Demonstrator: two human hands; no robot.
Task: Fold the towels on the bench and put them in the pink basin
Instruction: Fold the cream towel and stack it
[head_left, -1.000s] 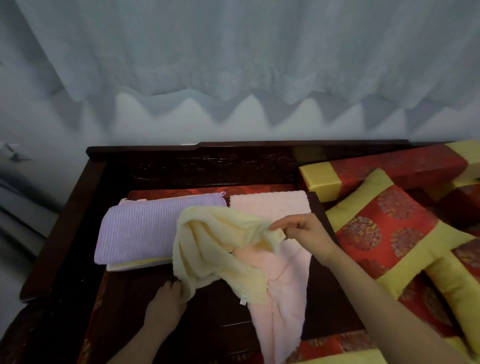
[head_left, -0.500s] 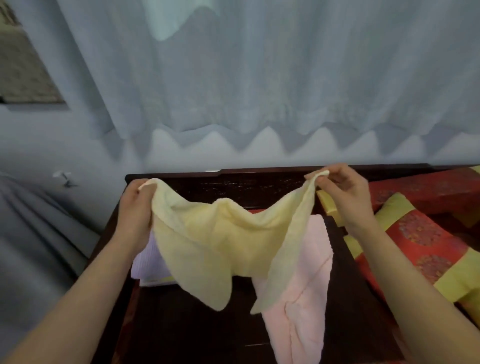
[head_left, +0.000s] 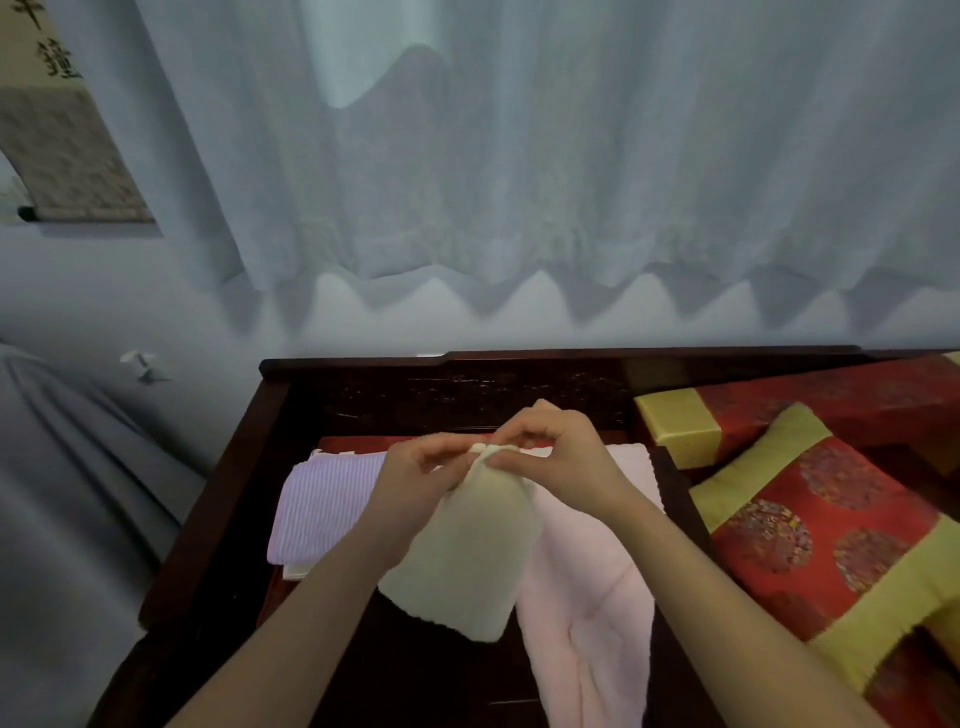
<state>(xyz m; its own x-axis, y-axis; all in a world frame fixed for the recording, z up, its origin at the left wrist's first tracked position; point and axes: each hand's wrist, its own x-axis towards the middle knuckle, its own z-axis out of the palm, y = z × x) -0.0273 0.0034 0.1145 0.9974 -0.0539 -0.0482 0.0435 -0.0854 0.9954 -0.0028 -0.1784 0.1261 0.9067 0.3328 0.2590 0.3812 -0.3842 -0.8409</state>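
head view. a pale curtain (head_left: 519, 156) hangs over the wall behind a dark wooden bench (head_left: 218, 519); a hanging scroll (head_left: 67, 145) shows at upper left. red and yellow cushions (head_left: 831, 545) lie on the right part of the bench. at its left end a folded lilac towel (head_left: 327, 509) lies flat, with a pale layer showing under its near edge. just right of it a pink towel (head_left: 597, 597) lies unfolded, its near part trailing toward the camera. the yellow towel (head_left: 467, 561) hangs in the air in front of both, hiding the strip where the lilac and pink towels meet. the left hand (head_left: 415, 483) pinches the yellow towel's top edge between thumb and curled fingers. the right hand (head_left: 561, 452) pinches the same edge just beside it, the fingertips of the two hands nearly touching. the towel hangs doubled from this shared grip, its lower edge free above the dark seat. both forearms are bare; they rise from the lower corners of the view and converge at the towel, backs of the hands toward the camera.
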